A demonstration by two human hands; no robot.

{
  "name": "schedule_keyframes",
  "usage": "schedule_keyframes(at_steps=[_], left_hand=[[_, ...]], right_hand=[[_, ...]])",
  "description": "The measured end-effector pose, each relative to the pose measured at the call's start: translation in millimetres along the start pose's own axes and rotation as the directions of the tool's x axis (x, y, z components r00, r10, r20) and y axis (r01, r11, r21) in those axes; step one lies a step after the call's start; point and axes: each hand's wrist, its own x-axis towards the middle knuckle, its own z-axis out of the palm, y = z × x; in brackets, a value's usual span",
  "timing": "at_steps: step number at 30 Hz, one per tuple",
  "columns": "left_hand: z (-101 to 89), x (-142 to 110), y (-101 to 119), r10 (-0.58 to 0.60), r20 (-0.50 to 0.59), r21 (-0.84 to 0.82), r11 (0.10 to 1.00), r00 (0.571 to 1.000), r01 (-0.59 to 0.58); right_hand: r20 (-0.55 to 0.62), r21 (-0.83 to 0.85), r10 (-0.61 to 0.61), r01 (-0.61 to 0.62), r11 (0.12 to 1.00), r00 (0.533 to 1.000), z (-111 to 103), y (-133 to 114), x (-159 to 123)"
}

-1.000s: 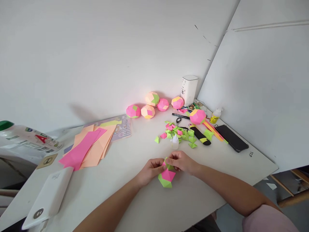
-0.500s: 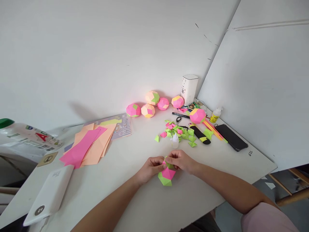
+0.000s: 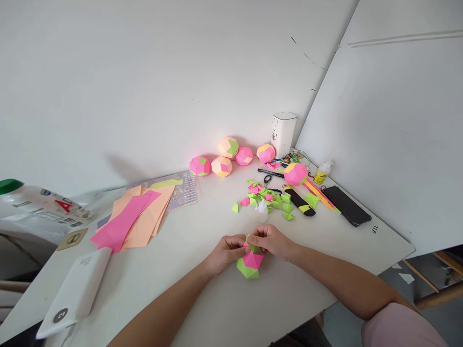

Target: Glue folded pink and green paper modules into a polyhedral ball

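Between my hands is a partly joined folded-paper piece [image 3: 252,260] in pink and green, over the near part of the white table [image 3: 202,308]. My left hand [image 3: 228,251] pinches its upper left edge between thumb and fingers. On the upper right, my right hand [image 3: 270,239] grips a green part of it, fingertips close to the left thumb. Some of the piece is hidden behind the fingers. Just beyond the hands stands a small clear glue bottle [image 3: 262,212]. Several loose folded paper units [image 3: 277,202], green and pink, lie scattered behind that bottle.
Paper balls [image 3: 222,166] sit along the wall. A box cutter [image 3: 299,200], a phone [image 3: 346,206], a yellow-labelled bottle [image 3: 323,172] and a white box [image 3: 284,135] are at right. Paper sheets [image 3: 132,217], a white power bank [image 3: 77,291] and a large bottle [image 3: 43,202] occupy the left.
Both hands keep the same pinch on the paper piece. Its lower end has tilted very slightly to the right; the view has shifted a little.
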Motion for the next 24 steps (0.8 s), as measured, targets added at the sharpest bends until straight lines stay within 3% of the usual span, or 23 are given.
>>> schedule_keyframes(at_steps=[14, 24], left_hand=[[0.4, 0.4, 0.9, -0.014, -0.009, 0.021, 1.000, 1.000, 0.014], [4.5, -1.0, 0.8, -0.041, -0.009, 0.017, 0.999, 0.999, 0.041]], right_hand=[[-0.006, -0.030, 0.019, -0.019, 0.999, 1.000, 0.4, 2.9, 0.3], [0.008, -0.129, -0.082, 0.082, 0.988, 0.997, 3.3, 0.8, -3.3]])
